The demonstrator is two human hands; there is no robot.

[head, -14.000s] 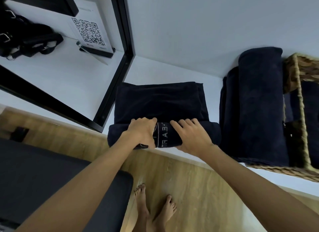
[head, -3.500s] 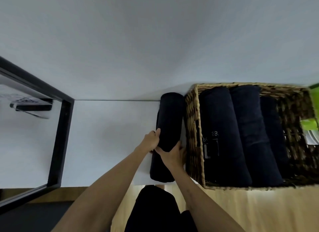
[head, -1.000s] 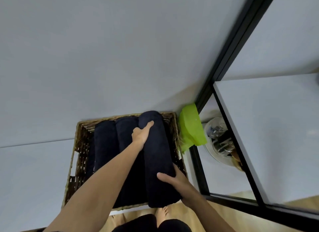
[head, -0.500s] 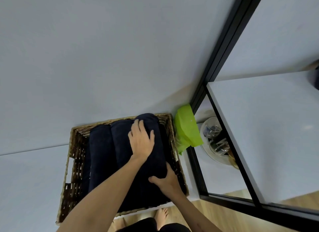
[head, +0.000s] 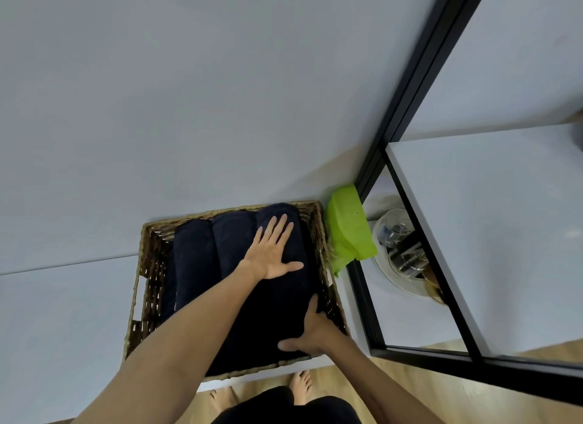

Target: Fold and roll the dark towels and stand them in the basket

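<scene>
A woven basket [head: 147,266] stands on the white shelf against the wall. Three dark towel rolls lie side by side in it: a left roll [head: 192,259], a middle roll [head: 232,243] and a right roll [head: 284,310] next to the basket's right wall. My left hand [head: 271,253] lies flat on the right roll's far half, with its fingers straight and spread. My right hand [head: 310,332] cups that roll's near right corner, thumb along the end and index finger up the side. Its other fingers are hidden.
A bright green plastic piece [head: 348,231] sits just right of the basket. Behind a black metal frame [head: 362,297], a glass jar [head: 400,250] stands on a lower level. A white tabletop [head: 489,218] is at the right. My bare feet stand on the wooden floor below.
The right roll sank from resting high above the others down into the basket. My left hand flattened on top of it, and my right hand slid to its near corner.
</scene>
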